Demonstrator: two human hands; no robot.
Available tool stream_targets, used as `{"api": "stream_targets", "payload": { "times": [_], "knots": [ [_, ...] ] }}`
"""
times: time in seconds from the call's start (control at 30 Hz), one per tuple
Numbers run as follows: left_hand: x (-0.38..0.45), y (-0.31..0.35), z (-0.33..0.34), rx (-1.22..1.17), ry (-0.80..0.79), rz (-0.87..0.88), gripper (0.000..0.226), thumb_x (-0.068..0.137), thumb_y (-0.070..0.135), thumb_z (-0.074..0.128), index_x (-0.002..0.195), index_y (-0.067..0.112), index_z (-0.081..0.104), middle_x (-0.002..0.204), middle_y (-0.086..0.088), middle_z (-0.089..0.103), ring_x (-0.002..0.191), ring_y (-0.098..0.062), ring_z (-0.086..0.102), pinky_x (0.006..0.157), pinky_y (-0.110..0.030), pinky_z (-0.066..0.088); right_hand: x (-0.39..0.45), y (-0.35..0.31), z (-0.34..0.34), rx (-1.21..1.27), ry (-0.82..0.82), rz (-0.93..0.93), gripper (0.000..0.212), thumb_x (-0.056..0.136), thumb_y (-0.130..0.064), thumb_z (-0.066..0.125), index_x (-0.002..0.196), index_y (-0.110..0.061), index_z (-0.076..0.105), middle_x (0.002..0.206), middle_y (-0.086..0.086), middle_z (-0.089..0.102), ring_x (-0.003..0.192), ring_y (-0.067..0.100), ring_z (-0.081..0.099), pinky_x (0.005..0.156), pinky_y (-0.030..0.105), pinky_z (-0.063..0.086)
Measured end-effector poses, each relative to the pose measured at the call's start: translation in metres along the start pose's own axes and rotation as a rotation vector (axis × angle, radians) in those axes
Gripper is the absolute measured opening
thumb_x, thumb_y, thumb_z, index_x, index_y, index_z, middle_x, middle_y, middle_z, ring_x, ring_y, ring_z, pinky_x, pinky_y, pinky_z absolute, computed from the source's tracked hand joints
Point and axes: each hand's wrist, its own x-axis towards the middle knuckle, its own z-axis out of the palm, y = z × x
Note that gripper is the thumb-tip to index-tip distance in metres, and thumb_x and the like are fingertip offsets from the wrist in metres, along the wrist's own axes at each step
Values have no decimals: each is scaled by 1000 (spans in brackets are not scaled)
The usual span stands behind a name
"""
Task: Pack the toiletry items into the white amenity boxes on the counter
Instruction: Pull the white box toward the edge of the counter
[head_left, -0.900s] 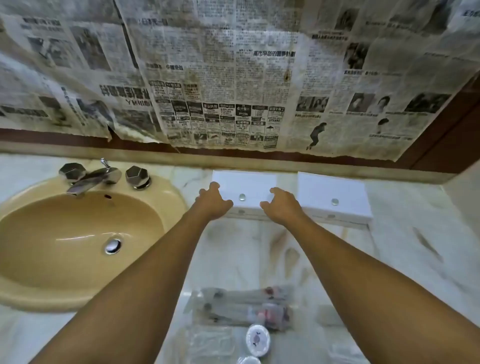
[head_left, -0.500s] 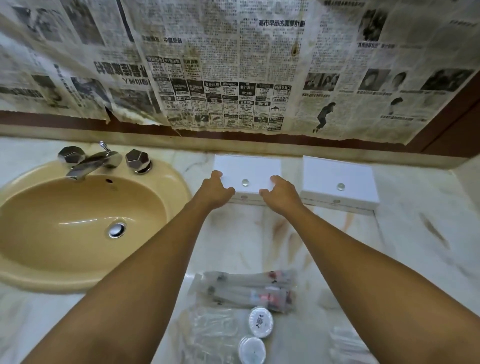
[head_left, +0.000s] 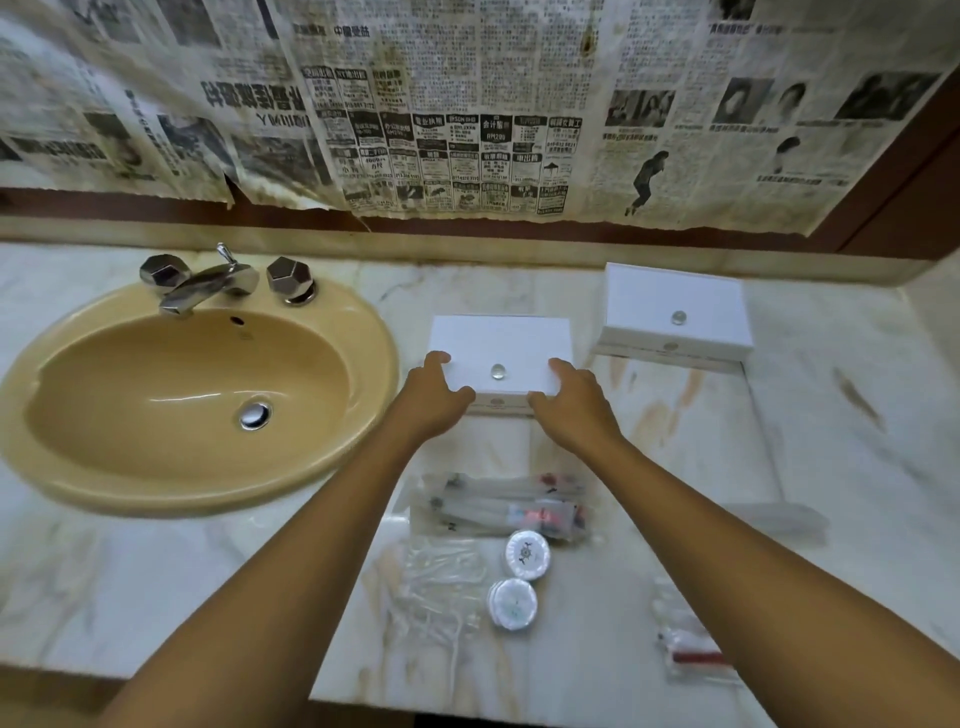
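A white amenity box (head_left: 498, 343) with a small clear knob on its lid sits closed on the marble counter, right of the sink. My left hand (head_left: 434, 397) grips its front left corner and my right hand (head_left: 569, 402) grips its front right corner. A second closed white box (head_left: 675, 306) stands further back to the right, near the wall. Between my forearms lie clear wrapped toothbrush packets (head_left: 498, 506), two round white wrapped soaps (head_left: 527, 555), (head_left: 512, 604), and a clear plastic bag (head_left: 441, 582). Another small clear packet (head_left: 685, 649) lies under my right forearm.
A tan oval sink (head_left: 197, 395) with a chrome tap (head_left: 208, 283) fills the left side. Old newspaper (head_left: 467, 104) covers the wall above the backsplash. The marble counter (head_left: 831, 441) runs to a side wall on the right; its front edge is near my elbows.
Both hands have drawn the left box away from the wall and toward me; it now sits forward of the right box instead of level with it.
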Motion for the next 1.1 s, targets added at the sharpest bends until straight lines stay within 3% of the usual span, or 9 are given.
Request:
{"api": "stream_targets", "payload": {
  "times": [0.17, 0.3, 0.47, 0.63, 0.87, 0.93, 1.0, 1.03, 1.1],
  "knots": [
    [-35, -12, 6, -12, -15, 3, 61, 95, 29, 56, 149, 19, 28, 135, -10, 50, 83, -15, 52, 57, -18, 36, -32, 10, 6, 25, -1, 7, 60, 95, -36, 49, 148, -23, 27, 147, 8, 32, 127, 26, 43, 93, 32, 40],
    [-57, -21, 10, -31, -39, 3, 61, 96, 31, 56, 149, 21, 28, 139, -9, 47, 71, 1, 47, 55, -17, 35, -53, 19, 14, 33, 0, 11, 60, 94, -36, 51, 148, -23, 28, 145, 9, 32, 125, 25, 45, 97, 33, 41],
    [-77, -27, 10, -49, -56, 6, 60, 96, 30, 56, 148, 22, 29, 135, -7, 50, 69, 0, 49, 50, -12, 37, -70, 25, 20, 27, 9, 16, 60, 93, -38, 51, 147, -26, 28, 148, 6, 31, 128, 24, 41, 95, 32, 39],
    [-85, -35, 10, -27, -66, 5, 60, 95, 35, 56, 148, 25, 30, 135, -6, 54, 93, -16, 54, 59, -16, 34, -81, 28, 21, 28, 10, 11, 60, 94, -36, 52, 148, -25, 28, 149, 5, 31, 130, 22, 40, 97, 31, 37],
    [-93, -38, 9, -13, -69, 20, 57, 96, 33, 56, 147, 25, 31, 121, 0, 51, 80, -3, 51, 57, -13, 32, -91, 34, 20, 10, -5, -10, 59, 93, -35, 54, 147, -24, 31, 150, 4, 30, 133, 22, 37, 103, 33, 35],
    [-93, -41, 8, -7, -58, 27, 56, 96, 33, 56, 146, 25, 33, 128, -1, 53, 85, -8, 53, 58, -12, 33, -92, 33, 20, -118, 54, -36, 54, 94, -37, 52, 144, -25, 36, 152, 5, 28, 137, 23, 29, 107, 37, 29],
    [-91, -42, 6, -24, -48, 34, 54, 96, 31, 56, 146, 25, 35, 125, 3, 52, 78, -2, 54, 60, -13, 37, -92, 28, 21, -279, 146, -124, 49, 95, -39, 50, 141, -26, 41, 152, 5, 29, 139, 22, 24, 108, 40, 23],
    [-90, -43, 5, -32, -39, 41, 53, 97, 30, 56, 146, 25, 36, 126, 4, 51, 80, 0, 56, 65, -17, 41, -91, 24, 22, -328, 182, -175, 47, 95, -40, 49, 140, -26, 44, 150, 4, 31, 138, 22, 24, 106, 40, 23],
    [-87, -45, 2, -26, 0, 64, 51, 97, 30, 55, 145, 24, 38, 139, -1, 49, 105, -11, 59, 84, -27, 45, -87, 14, 24, -361, 212, -249, 44, 94, -40, 48, 136, -26, 48, 142, 1, 39, 133, 21, 29, 102, 39, 23]
  ]
}}
